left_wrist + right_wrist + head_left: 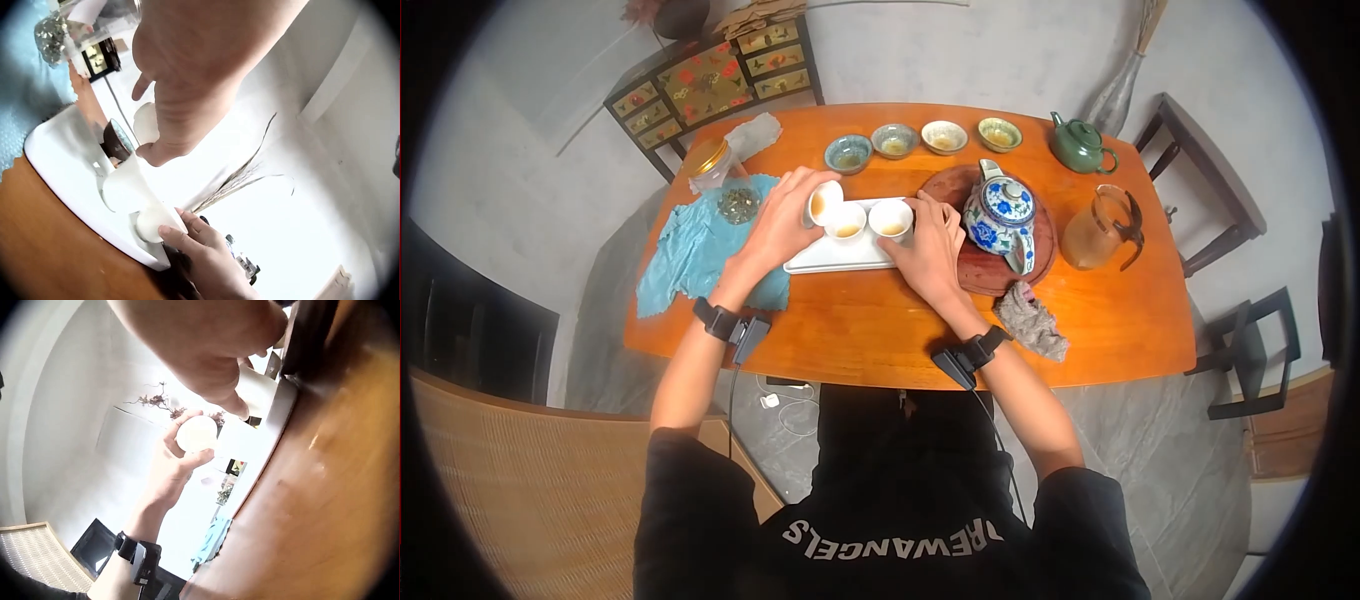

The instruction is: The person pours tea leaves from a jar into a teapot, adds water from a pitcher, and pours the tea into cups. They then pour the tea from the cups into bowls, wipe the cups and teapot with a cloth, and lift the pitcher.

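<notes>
A small white teacup (820, 207) with amber tea in it is pinched in my left hand (782, 228), tilted and lifted over the left part of the white tray (825, 263). Beside it a second white cup (845, 223) stands upright, holding tea. My right hand (930, 250) has thumb and fingers round a third white cup (890, 216) at the tray's right end. In the right wrist view the lifted cup (197, 435) shows its round base, up off the tray. The blue-and-white teapot (1001, 212) stands on a round wooden board just right of my right hand.
Several glazed bowls (944, 137) line the table's far side. A green teapot (1082, 146) and glass pitcher (1095, 228) stand at the right. A crumpled grey cloth (1032, 322) lies near the front edge. On the left are a blue cloth (683, 250) and a gold-lidded jar (725, 180).
</notes>
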Demonstrator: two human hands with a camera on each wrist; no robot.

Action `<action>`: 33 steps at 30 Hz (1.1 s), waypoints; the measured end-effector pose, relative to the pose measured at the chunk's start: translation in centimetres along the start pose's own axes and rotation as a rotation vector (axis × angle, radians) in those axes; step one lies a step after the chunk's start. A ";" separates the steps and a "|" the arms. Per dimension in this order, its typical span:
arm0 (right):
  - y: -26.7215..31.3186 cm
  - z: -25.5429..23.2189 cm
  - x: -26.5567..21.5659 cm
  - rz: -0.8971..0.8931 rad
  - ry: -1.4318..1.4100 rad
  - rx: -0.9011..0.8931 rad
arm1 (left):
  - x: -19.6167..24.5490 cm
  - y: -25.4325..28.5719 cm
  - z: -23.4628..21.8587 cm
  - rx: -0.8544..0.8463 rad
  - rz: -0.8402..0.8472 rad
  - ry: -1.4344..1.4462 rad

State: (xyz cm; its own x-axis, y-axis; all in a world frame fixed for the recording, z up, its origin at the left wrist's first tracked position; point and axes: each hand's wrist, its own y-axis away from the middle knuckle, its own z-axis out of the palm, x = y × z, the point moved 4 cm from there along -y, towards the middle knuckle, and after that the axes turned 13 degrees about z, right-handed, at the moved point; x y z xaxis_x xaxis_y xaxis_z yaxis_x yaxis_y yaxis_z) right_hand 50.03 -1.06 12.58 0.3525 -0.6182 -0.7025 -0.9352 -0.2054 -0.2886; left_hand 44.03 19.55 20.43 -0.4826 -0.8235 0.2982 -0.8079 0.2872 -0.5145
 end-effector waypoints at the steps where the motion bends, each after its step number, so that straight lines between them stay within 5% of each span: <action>1: 0.0 0.0 -0.1 0.010 -0.019 -0.006 | 0.3 -0.3 0.1 -0.045 0.070 -0.058; 10: -0.6 -1.1 -1.9 -0.034 -0.022 0.050 | 1.2 -0.6 1.4 -0.150 0.432 -0.451; 14: -0.6 -1.8 -3.2 -0.065 0.027 0.059 | 1.5 0.1 1.1 -0.072 0.435 -0.478; 16: -0.9 -1.9 -3.3 -0.039 0.065 -0.038 | 0.8 0.7 0.5 0.086 0.188 -0.306; 22: -1.5 -2.2 -3.6 -0.153 0.159 0.001 | -1.7 4.8 1.1 0.418 -0.133 0.049; 33: -1.4 -2.3 -4.9 -0.280 0.287 0.015 | -3.8 8.5 4.5 0.552 -0.327 0.351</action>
State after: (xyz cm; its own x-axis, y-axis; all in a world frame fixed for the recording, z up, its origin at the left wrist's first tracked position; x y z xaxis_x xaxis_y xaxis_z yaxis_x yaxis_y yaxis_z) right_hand 49.50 0.56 17.91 0.5681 -0.7269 -0.3858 -0.8028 -0.3864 -0.4541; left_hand 40.52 22.93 11.35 -0.4005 -0.5929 0.6986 -0.6859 -0.3116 -0.6576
